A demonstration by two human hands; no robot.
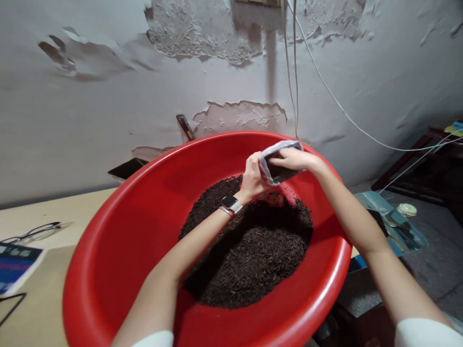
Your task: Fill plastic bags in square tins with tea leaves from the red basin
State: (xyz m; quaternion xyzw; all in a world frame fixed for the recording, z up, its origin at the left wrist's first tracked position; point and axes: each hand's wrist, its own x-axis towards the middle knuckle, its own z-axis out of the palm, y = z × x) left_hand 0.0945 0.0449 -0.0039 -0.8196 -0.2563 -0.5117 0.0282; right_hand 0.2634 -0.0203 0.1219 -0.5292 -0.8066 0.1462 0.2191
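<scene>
My left hand (252, 174), with a watch (231, 203) on its wrist, is closed on the side of a clear plastic bag (275, 179). Dark material shows inside the bag. My right hand (289, 159) reaches into the bag's mouth with fingers stretched out; some of them are hidden in there. Both hands are above the far right part of a large red basin (123, 241). A broad heap of dark brown, loose, crumbly material (260, 260), which looks like tea leaves or soil, lies on the basin's bottom.
Eyeglasses (32, 232) and a blue printed item (18, 265) lie on the pale table (87, 202) at left. A dark flat object (127, 167) sits behind the basin. White cables (336, 99) hang along the peeling wall (101, 111). A clear plastic container (401, 231) is at right.
</scene>
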